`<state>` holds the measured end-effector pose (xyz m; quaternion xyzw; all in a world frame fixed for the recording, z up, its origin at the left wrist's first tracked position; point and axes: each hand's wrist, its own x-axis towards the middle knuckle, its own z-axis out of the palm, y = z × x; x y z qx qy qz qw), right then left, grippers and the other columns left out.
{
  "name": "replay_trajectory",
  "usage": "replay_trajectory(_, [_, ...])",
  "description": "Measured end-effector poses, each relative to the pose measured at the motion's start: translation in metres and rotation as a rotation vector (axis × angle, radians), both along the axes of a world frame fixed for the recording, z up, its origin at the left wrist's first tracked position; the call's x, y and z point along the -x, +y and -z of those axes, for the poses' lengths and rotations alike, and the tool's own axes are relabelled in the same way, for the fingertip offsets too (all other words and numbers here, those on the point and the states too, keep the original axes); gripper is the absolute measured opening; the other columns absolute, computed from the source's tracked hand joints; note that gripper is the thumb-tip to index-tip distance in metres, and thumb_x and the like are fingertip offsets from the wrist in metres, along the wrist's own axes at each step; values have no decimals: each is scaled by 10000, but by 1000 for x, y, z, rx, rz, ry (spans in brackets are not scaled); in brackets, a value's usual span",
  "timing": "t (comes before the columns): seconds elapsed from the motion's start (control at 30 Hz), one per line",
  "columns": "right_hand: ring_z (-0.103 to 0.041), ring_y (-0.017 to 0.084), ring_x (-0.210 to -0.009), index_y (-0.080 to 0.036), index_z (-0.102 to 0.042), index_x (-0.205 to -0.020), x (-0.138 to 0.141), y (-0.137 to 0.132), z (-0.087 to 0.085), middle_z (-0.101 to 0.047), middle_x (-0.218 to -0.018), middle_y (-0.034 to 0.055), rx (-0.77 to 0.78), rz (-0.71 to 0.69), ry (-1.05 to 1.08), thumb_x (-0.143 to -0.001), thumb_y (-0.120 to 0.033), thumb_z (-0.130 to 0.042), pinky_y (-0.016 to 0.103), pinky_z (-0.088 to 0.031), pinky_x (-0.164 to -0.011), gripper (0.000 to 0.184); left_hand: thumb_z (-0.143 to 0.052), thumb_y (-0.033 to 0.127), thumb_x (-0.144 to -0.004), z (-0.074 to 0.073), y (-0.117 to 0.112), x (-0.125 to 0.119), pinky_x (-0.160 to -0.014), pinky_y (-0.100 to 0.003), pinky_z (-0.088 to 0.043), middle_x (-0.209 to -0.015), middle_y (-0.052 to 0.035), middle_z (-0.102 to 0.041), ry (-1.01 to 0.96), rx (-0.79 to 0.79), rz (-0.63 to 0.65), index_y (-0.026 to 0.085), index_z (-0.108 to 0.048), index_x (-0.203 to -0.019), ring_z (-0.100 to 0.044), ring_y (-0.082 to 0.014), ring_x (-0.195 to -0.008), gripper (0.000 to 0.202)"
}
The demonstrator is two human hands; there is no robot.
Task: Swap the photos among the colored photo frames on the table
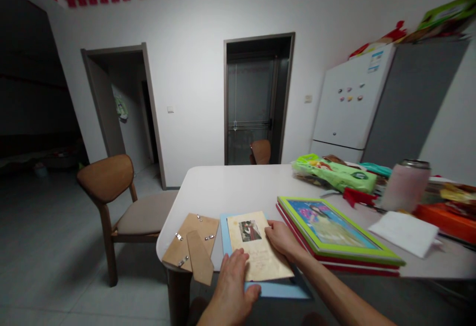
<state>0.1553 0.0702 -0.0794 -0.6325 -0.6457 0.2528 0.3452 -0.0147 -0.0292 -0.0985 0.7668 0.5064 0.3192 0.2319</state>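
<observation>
A cream sheet [256, 259] with a small photo printed on it and faint writing below lies over a light blue picture frame [275, 290]. The frame's middle is hidden under the sheet, and its lower end juts past the table's front edge. My left hand [234, 286] rests along the sheet's lower left side, fingers stretched out and thumb apart over the blue frame. With curled fingers, my right hand [280, 239] grips the sheet's right edge. To the left sits a brown backing board [182, 231] with metal clips and a stand leg [200, 254].
Right of my hands are stacked picture frames, a lime green one [334, 227] on top. Beyond them stand a pink jar [406, 187], a green packet [334, 174] and folded white paper [405, 231]. A chair [107, 182] is left of the white table [238, 187].
</observation>
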Motion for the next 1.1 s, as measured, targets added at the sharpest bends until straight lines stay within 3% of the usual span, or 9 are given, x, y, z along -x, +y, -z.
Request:
replay_trajectory(0.2, [-601,158,-679,-97,-634,-870,-1,0,1,-669,-780,98,6,-1,-111,-668,-139,-336,195,-387,-556,362,-563,207,-624,-4,-1,3,-1011,-478,-138,-1283,-146,-356,2,18,26,121,-404,-1184,-260,-246,-1210,589])
replay_trajectory(0.4, [-578,187,-752,-100,-622,-843,7,-5,-1,-643,-818,144,-39,47,-297,-710,-187,-370,241,-366,-660,298,-576,236,-637,-9,-4,5,-1007,-484,-133,-1261,-154,-388,42,25,73,128,-424,-1167,-295,-258,-1193,562])
replay_trajectory(0.6, [-529,244,-828,-119,-595,-835,10,-19,8,-568,-878,157,-117,92,-589,-713,-275,-427,296,-354,-644,260,-562,263,-660,-16,-4,3,-996,-490,-150,-1201,-156,-462,98,6,88,119,-482,-1107,-356,-271,-1154,476])
replay_trajectory(0.73, [-500,236,-851,-140,-559,-939,9,-23,14,-539,-901,130,-184,112,-708,-737,-272,-414,293,-349,-648,282,-557,268,-651,-19,-7,3,-995,-484,-159,-1194,-132,-476,80,9,93,147,-473,-1122,-367,-270,-1147,494])
replay_trajectory(0.8, [-496,227,-848,-149,-537,-1008,11,-25,13,-545,-889,120,-216,100,-670,-755,-283,-399,294,-343,-673,317,-547,250,-640,-18,-9,15,-1000,-465,-166,-1244,-121,-423,64,8,106,157,-428,-1170,-326,-256,-1176,551])
replay_trajectory(0.9, [-494,204,-858,-176,-540,-1027,27,-30,7,-563,-901,101,-277,-15,-548,-781,-309,-370,285,-327,-727,328,-520,180,-598,-14,-9,53,-1011,-432,-158,-1317,-86,-314,88,-65,42,184,-381,-1210,-241,-227,-1220,627])
replay_trajectory(1.03, [-475,208,-914,-219,-530,-1051,79,-46,-4,-576,-956,80,-319,-237,-435,-759,-364,-405,304,-300,-782,350,-493,120,-553,-5,2,115,-1004,-397,-179,-1329,-101,-290,329,0,-291,143,-387,-1205,-212,-229,-1231,661])
replay_trajectory(1.1, [-469,233,-912,-236,-529,-1045,110,-53,-5,-581,-939,81,-301,-315,-441,-731,-428,-424,348,-298,-777,383,-501,139,-568,-1,10,133,-1000,-373,-191,-1322,-121,-300,467,72,-421,105,-380,-1204,-221,-233,-1227,648])
